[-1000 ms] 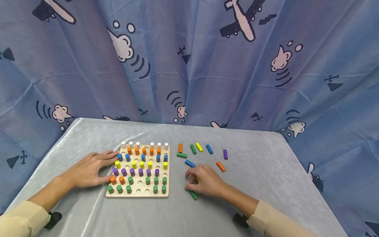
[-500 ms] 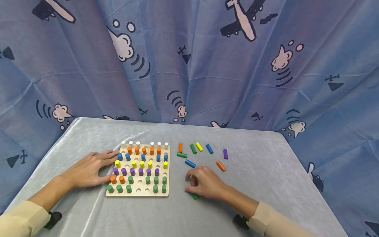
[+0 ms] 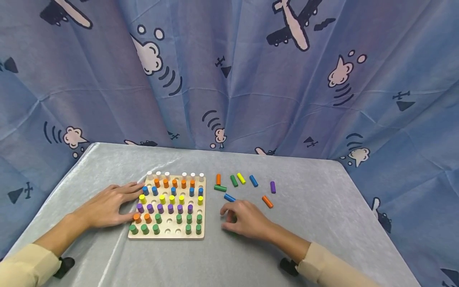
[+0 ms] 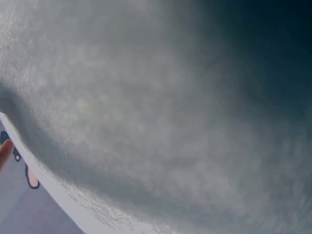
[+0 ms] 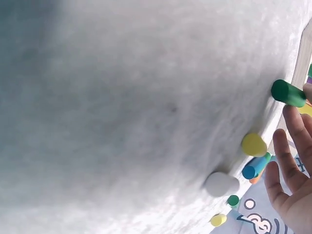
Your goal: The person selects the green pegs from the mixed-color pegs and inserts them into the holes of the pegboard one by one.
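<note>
My left hand (image 3: pixel 107 205) rests on the table at the left edge of a wooden pegboard (image 3: pixel 184 235), fingers stretched and touching its side. In the left wrist view only one fingertip (image 4: pixel 5 151) shows. The board bears rows of white, orange, blue, yellow, purple and green pegs, with several bare holes. Right of the board, my right hand (image 3: pixel 247 219) pinches a green peg (image 5: pixel 287 92) between thumb and index finger; the head view hides that peg. Below the other fingers lie a yellow peg (image 5: pixel 254 145) and a white peg (image 5: pixel 219 184).
Loose pegs lie beyond my right hand: a blue peg (image 3: pixel 229 197), an orange peg (image 3: pixel 267 201), a purple peg (image 3: pixel 273 187) and several more. A pale cloth (image 3: pixel 305 187) covers the table, with a patterned blue curtain (image 3: pixel 251 99) behind it.
The green peg that lay beside my right thumb is now lifted in that hand's pinch. My right hand has shifted slightly left; the left hand has not moved.
</note>
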Action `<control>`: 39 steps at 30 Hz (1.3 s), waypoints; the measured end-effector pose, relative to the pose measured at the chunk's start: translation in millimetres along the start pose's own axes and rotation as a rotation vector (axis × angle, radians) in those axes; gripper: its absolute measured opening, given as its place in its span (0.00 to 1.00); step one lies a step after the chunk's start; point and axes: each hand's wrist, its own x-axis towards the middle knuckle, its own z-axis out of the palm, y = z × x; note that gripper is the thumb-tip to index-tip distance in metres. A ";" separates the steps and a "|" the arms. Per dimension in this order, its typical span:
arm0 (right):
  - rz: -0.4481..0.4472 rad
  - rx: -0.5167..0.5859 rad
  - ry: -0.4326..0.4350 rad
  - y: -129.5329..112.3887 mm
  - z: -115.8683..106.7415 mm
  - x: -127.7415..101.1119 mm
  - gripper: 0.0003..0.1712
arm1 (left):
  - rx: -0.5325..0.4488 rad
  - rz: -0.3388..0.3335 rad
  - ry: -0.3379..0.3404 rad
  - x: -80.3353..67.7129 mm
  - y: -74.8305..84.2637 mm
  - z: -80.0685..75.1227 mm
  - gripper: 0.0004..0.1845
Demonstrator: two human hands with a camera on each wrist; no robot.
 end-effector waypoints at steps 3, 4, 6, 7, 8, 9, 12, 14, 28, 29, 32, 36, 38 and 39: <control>-0.002 -0.006 0.009 -3.3 -0.6 2.3 0.14 | -0.001 -0.005 -0.007 0.1 0.2 0.1 0.36; 0.002 -0.005 0.008 -4.4 -0.9 3.3 0.14 | -0.002 -0.006 -0.008 0.2 0.2 0.3 0.36; 0.009 -0.003 0.011 -7.4 -2.2 5.7 0.14 | -0.004 -0.007 -0.009 0.2 0.1 0.4 0.36; 0.011 -0.001 0.013 -9.0 -2.8 7.0 0.14 | -0.003 -0.007 -0.009 0.1 -0.3 0.8 0.36; 0.011 0.001 0.015 -10.8 -3.4 8.2 0.14 | -0.003 -0.007 -0.008 -0.2 -0.5 0.7 0.36; 0.007 0.001 0.020 -12.5 -4.0 9.5 0.14 | -0.003 -0.005 -0.006 -0.4 -1.0 1.0 0.36; -0.009 0.004 0.043 -17.5 -5.1 12.8 0.14 | 0.002 0.003 0.007 -1.0 -1.6 1.4 0.36; -0.022 0.004 0.062 -20.4 -5.5 14.9 0.14 | 0.006 0.009 0.015 -1.2 -1.9 1.9 0.35; -0.162 -0.018 0.223 -43.8 -8.7 28.0 0.15 | 0.002 0.002 -0.005 0.1 -1.1 -0.4 0.36; -0.171 -0.017 0.230 -45.8 -8.9 29.3 0.15 | 0.001 0.001 -0.006 0.2 -1.1 -0.6 0.36; -0.193 -0.019 0.251 -51.7 -10.0 32.1 0.14 | -0.003 -0.002 -0.011 0.5 -0.8 -0.7 0.36; -0.220 -0.010 0.273 -58.6 -10.7 34.6 0.14 | -0.006 -0.005 -0.013 0.5 -0.9 -0.5 0.36; -0.233 0.002 0.280 -61.7 -10.7 35.6 0.14 | -0.005 -0.003 -0.008 0.3 -1.2 -0.2 0.36; -0.242 0.007 0.284 -62.9 -10.5 36.2 0.14 | -0.003 -0.002 -0.004 0.2 -1.4 0.1 0.36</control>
